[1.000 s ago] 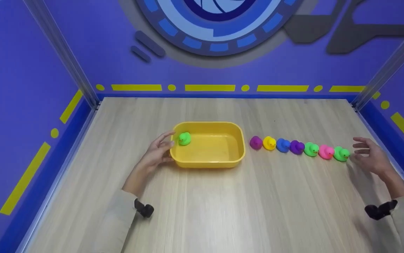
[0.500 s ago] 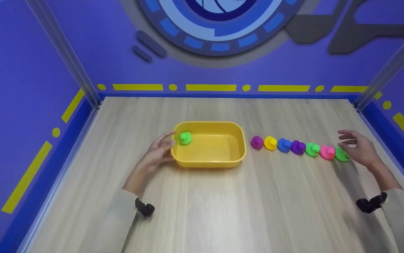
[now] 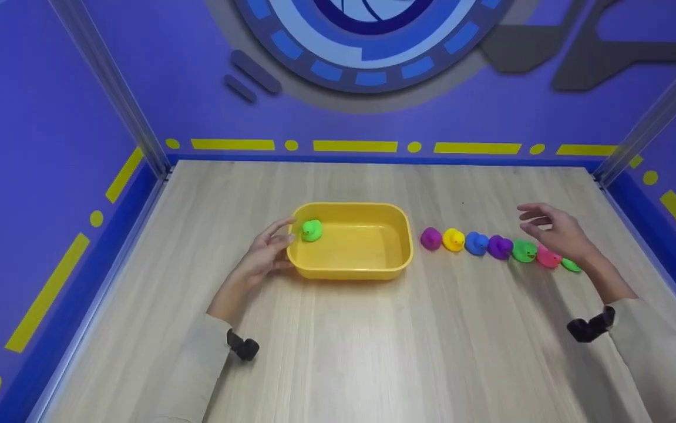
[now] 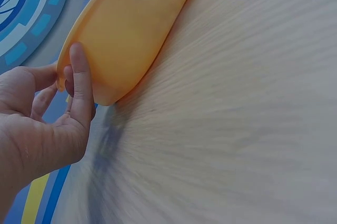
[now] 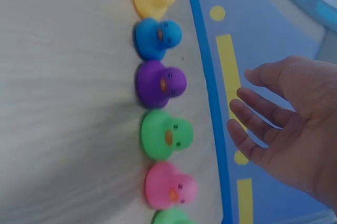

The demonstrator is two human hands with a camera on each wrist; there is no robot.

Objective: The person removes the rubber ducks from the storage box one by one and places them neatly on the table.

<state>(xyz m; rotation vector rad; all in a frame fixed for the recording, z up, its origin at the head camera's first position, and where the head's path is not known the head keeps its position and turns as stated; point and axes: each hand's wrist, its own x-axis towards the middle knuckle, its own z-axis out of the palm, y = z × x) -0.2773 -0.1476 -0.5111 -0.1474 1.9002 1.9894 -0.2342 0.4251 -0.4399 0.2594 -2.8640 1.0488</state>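
Observation:
My left hand (image 3: 260,257) holds the left end of a yellow plastic basin (image 3: 367,249), thumb and fingers at its rim. In the left wrist view the fingertips (image 4: 80,58) lie against the basin's outer wall (image 4: 124,37). A green rubber duck (image 3: 312,231) sits inside, near that end. My right hand (image 3: 562,233) hovers over the right part of a row of ducks with nothing in it, its fingers loosely bent. Closest below it are a green duck (image 5: 166,134), a pink duck (image 5: 169,186) and, partly hidden by the wrist in the head view, another green duck (image 3: 571,265).
Leftward the row continues with a dark purple duck (image 3: 500,247), a blue duck (image 3: 476,243), a yellow duck (image 3: 453,239) and a magenta duck (image 3: 431,239) beside the basin. Blue panels (image 3: 373,123) wall in the wooden table (image 3: 373,341) at the back and sides.
My right hand has moved left from beyond the row's right end to over the ducks, still holding nothing. The left hand stays at the basin, and the ducks have not moved.

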